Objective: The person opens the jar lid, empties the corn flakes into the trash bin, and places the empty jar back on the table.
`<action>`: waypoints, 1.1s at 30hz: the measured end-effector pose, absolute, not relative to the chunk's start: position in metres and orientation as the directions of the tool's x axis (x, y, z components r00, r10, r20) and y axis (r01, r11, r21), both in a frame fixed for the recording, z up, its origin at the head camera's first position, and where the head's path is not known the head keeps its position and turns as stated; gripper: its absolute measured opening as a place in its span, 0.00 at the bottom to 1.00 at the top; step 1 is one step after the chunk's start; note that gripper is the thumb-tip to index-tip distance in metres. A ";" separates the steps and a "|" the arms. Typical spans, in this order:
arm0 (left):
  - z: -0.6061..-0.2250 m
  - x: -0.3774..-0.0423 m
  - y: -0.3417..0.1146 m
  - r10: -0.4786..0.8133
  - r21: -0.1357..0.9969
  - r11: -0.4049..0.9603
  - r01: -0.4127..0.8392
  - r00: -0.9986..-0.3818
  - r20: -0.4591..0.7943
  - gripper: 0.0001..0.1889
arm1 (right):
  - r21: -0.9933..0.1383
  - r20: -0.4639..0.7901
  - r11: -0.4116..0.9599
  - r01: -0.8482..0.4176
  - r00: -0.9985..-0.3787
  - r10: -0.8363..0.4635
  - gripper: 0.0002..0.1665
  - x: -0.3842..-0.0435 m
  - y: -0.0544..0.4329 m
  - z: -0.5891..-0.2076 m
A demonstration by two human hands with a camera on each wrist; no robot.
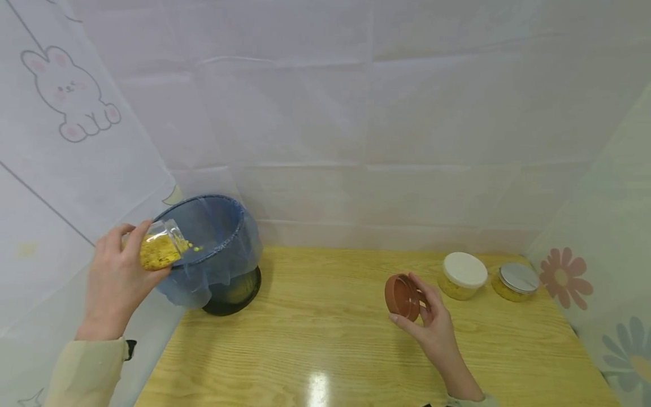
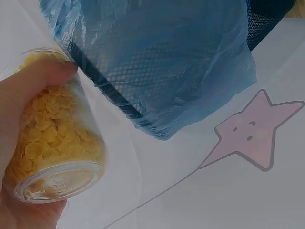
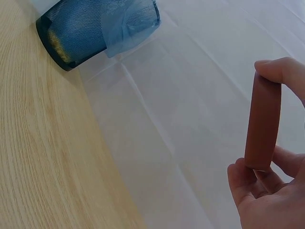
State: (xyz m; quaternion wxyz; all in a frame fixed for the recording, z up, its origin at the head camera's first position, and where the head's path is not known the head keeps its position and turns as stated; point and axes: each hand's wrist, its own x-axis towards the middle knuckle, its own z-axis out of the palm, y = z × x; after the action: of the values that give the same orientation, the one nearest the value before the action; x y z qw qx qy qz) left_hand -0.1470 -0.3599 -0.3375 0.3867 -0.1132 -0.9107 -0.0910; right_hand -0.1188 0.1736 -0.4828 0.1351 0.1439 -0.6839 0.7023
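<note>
My left hand (image 1: pixel 118 265) grips a clear jar (image 2: pixel 59 129) of yellow flakes, tipped on its side with its mouth over the rim of a mesh bin (image 1: pixel 238 291) lined with a blue bag (image 1: pixel 224 254). A few flakes (image 1: pixel 193 247) show just outside the jar's mouth, over the bin. In the left wrist view the thumb lies across the jar, whose base faces the camera. Above the table, my right hand (image 1: pixel 432 328) holds a reddish-brown lid (image 1: pixel 404 297) by its edge, hollow side showing in the head view; the right wrist view shows the lid's side.
A white-lidded tub (image 1: pixel 464 271) and a silver-lidded tub (image 1: pixel 516 280), both with yellow contents, stand at the back right of the wooden table (image 1: pixel 315 333). Pale sheeting (image 1: pixel 315 130) rises behind the table and along both sides.
</note>
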 end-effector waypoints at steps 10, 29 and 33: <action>-0.341 -0.147 -0.362 0.121 0.089 0.956 0.280 -0.650 0.750 0.46 | -0.922 0.387 -0.023 -0.387 -0.922 -0.005 0.51 -0.119 0.173 -0.482; -0.341 -0.146 -0.360 0.119 0.103 0.949 0.298 -0.641 0.758 0.44 | -0.927 0.374 -0.018 -0.374 -0.927 -0.001 0.50 -0.118 0.173 -0.483; -0.341 -0.145 -0.359 0.116 0.112 0.948 0.298 -0.650 0.751 0.43 | -0.931 0.366 -0.021 -0.365 -0.931 0.001 0.50 -0.117 0.173 -0.483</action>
State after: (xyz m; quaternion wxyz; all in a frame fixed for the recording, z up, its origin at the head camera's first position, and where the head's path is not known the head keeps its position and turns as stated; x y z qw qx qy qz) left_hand -0.1450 -0.3591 -0.3406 0.4023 -0.1150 -0.9012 -0.1134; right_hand -0.1173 0.1729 -0.4831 0.1307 0.1324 -0.6874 0.7020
